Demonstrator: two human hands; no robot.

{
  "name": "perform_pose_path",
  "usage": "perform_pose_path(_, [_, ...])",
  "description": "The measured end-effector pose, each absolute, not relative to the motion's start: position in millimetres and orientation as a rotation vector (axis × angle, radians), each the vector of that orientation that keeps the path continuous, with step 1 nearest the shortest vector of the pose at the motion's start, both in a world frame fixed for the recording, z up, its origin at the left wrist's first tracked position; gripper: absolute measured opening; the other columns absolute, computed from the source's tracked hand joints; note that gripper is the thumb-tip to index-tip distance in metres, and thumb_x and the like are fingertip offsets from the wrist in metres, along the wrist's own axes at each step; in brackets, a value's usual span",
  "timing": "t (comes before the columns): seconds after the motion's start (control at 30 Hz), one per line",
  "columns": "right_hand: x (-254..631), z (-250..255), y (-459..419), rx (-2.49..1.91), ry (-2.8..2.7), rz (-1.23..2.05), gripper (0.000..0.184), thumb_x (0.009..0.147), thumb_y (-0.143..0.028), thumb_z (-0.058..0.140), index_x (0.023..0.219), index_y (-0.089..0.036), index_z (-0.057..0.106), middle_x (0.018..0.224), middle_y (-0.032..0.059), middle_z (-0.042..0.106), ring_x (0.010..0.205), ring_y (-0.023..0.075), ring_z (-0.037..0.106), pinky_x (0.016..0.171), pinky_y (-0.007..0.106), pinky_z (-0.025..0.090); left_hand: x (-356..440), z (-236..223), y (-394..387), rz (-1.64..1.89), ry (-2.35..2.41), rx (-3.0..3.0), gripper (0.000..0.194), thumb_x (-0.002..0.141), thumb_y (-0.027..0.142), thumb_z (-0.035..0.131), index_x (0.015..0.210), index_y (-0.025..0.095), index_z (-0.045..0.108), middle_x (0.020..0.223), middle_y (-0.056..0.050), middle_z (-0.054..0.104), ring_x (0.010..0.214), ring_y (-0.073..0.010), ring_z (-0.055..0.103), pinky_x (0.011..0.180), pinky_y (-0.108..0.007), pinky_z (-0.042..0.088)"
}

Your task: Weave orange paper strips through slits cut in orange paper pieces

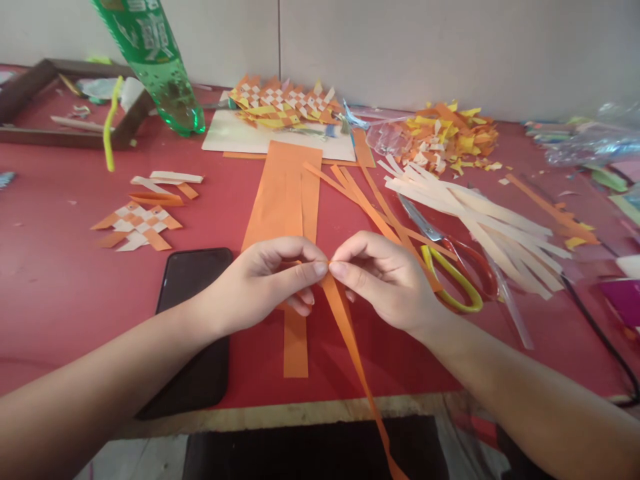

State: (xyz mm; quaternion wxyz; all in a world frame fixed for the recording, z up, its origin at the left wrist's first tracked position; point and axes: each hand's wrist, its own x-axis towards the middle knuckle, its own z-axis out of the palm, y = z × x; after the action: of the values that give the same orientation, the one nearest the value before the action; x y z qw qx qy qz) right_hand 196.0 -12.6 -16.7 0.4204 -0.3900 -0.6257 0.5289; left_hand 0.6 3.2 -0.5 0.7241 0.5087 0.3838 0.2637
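Note:
Between my pinched fingertips is the upper end of a long orange paper strip (345, 323), which hangs down past the table's front edge. My left hand (287, 273) and my right hand (377, 273) meet at the thumbs, both closed on that end. Under and behind my left hand lie an orange paper sheet (283, 180) and another orange strip (296, 347) flat on the table. Loose orange strips (365, 200) are fanned out beyond my right hand. Scissors (453, 280) with red and yellow handles rest to its right, partly beneath cream paper strips (480, 213).
A black phone (195, 280) lies left of my left hand. Farther left is a woven paper fish (137, 227). Along the back stand a green bottle (160, 67), more woven fish (280, 100) on a white sheet, and a heap of paper scraps (450, 133). A dark frame (50, 137) sits back left.

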Motion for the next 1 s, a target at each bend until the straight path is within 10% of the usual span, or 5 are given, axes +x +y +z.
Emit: perform_pose_path(1.0, [196.6,-10.5,-10.1,-1.008,-1.528,1.455,0.012,0.087,-0.017,0.062,0.075,-0.015,0.059,0.061,-0.0061,0.047,0.050,0.0048,0.036,0.044,0.020,0.029,-0.8,-0.2,-2.2,0.575,0.937,1.409,0.016,0.091,0.030,0.060,0.088,0.015,0.064,0.072,0.000,0.064,0.067,-0.0110,0.064,0.060,-0.019,0.054])
